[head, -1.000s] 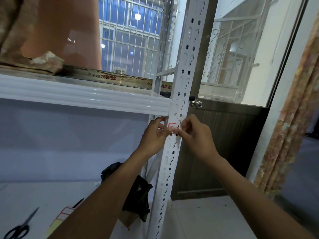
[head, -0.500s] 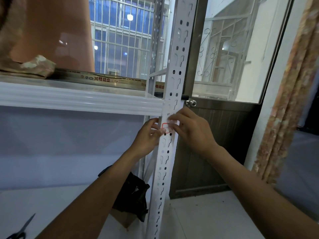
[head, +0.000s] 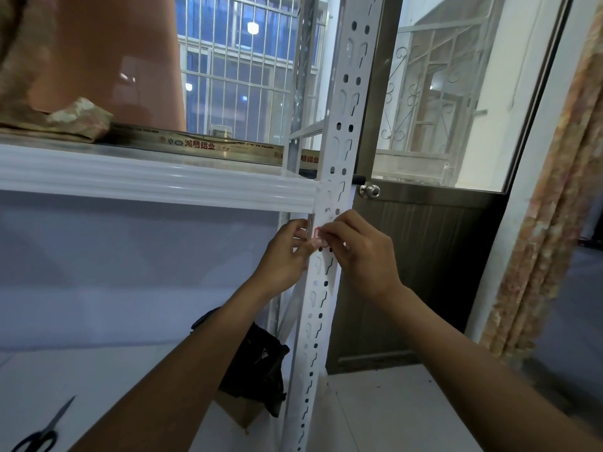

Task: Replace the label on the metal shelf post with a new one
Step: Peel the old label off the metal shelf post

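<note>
While the camera looked down from head height, most of the view was a white metal shelf running across the left side, with a white perforated post standing at its right end. Behind the shelf was a barred window, and to the right a brown door with a round knob and a glass panel above it. A patterned curtain hung at the far right, and the floor was pale tile. Scissors lay on the lower white surface at bottom left, and a black bag sat slumped just beside the foot of the post.

The post ran upright, leaning a bit in the wide lens, its long axis top to bottom. The label, white with a red border, sat on the post's front face just below the shelf edge, mostly hidden by fingers, so I couldn't tell which way it pointed.

The left hand was curled with its fingertips pinched at the label's left side. The right hand was curled too, fingertips pressed on the label from the right.
</note>
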